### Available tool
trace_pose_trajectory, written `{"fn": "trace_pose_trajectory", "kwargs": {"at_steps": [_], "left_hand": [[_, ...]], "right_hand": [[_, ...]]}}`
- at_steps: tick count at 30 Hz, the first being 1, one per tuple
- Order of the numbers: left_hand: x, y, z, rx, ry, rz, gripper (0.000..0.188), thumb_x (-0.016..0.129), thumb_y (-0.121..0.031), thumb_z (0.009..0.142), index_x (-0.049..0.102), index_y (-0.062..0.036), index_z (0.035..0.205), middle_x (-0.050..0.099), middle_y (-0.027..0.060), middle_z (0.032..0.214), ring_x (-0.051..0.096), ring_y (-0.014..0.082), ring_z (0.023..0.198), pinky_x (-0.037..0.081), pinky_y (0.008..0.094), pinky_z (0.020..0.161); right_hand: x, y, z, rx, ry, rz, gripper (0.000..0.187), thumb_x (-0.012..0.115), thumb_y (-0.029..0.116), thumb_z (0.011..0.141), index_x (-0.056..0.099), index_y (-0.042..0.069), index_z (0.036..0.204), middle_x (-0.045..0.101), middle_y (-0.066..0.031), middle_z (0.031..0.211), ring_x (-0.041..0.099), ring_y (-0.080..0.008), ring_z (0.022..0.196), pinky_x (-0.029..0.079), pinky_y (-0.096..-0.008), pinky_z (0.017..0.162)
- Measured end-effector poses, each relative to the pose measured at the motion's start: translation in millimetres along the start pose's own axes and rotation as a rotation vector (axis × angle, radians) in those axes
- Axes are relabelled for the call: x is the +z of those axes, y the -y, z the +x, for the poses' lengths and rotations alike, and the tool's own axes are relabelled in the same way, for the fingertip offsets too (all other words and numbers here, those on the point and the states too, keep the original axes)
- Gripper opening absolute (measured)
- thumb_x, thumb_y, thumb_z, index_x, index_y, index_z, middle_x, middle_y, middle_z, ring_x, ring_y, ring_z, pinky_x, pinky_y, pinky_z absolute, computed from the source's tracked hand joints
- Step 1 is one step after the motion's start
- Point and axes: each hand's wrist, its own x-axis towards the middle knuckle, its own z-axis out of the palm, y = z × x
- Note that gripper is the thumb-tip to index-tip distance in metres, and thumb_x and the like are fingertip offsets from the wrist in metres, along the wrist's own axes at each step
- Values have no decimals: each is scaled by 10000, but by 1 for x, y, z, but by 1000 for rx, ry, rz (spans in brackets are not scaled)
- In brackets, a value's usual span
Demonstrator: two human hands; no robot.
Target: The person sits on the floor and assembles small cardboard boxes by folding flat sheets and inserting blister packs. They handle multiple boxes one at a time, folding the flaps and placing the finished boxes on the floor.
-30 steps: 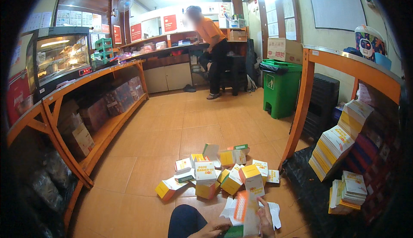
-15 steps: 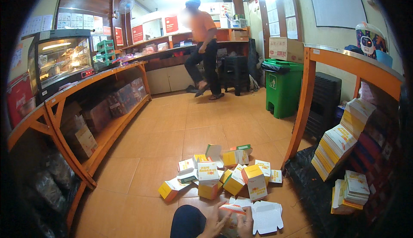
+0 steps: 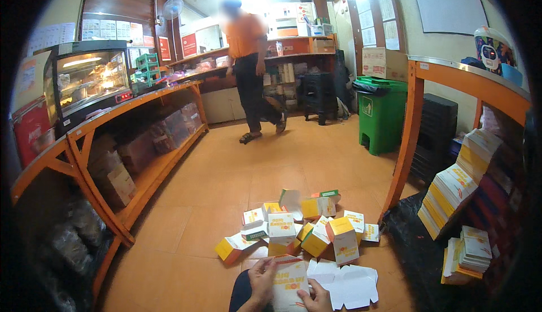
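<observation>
Low in front of me, a white and yellow food carton [image 3: 289, 281] is held between both hands, printed face up. My left hand [image 3: 261, 281] grips its left side, and my right hand [image 3: 316, 298] has the thumb on its lower right part. Just right of it, an unfolded white carton blank [image 3: 353, 285] lies on the floor with its flaps spread. Beyond my hands is a loose heap of folded cartons, among them an upright carton [image 3: 280, 228] and a leaning carton [image 3: 342, 238]. My dark-clothed knee [image 3: 240, 289] shows beside the left hand.
Flat carton stacks [image 3: 451, 190] and a smaller stack [image 3: 470, 253] rest on black plastic [image 3: 406, 244] under the orange counter [image 3: 412, 120] at right. A green bin [image 3: 381, 117] stands behind. A person in orange [image 3: 245, 41] walks across the tiled floor [image 3: 254, 159]. An orange shelf [image 3: 164, 168] runs along the left.
The carton in my hands has turned so its printed face shows, and my left hand has shifted left. The person has moved left and nearer. The view has shifted slightly.
</observation>
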Motion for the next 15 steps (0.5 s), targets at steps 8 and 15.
{"fn": "trace_pose_trajectory", "kwargs": {"at_steps": [8,15], "left_hand": [[5,33,-37,-27,562,211,491,650,-123,961,495,-31,1417,655,114,1234,659,196,1034,517,350,958],[-38,50,-23,-265,648,133,305,650,-138,946,686,-22,1226,715,97,1110,684,190,983,534,325,929]], "right_hand": [[-39,-27,3,-25,-416,209,164,633,204,996,648,44,1028,553,44,793,502,-55,707,463,-212,500],[-67,-3,2,-147,-55,385,397,770,235,870,636,53,1195,650,-55,1126,585,-129,966,523,-322,841]]}}
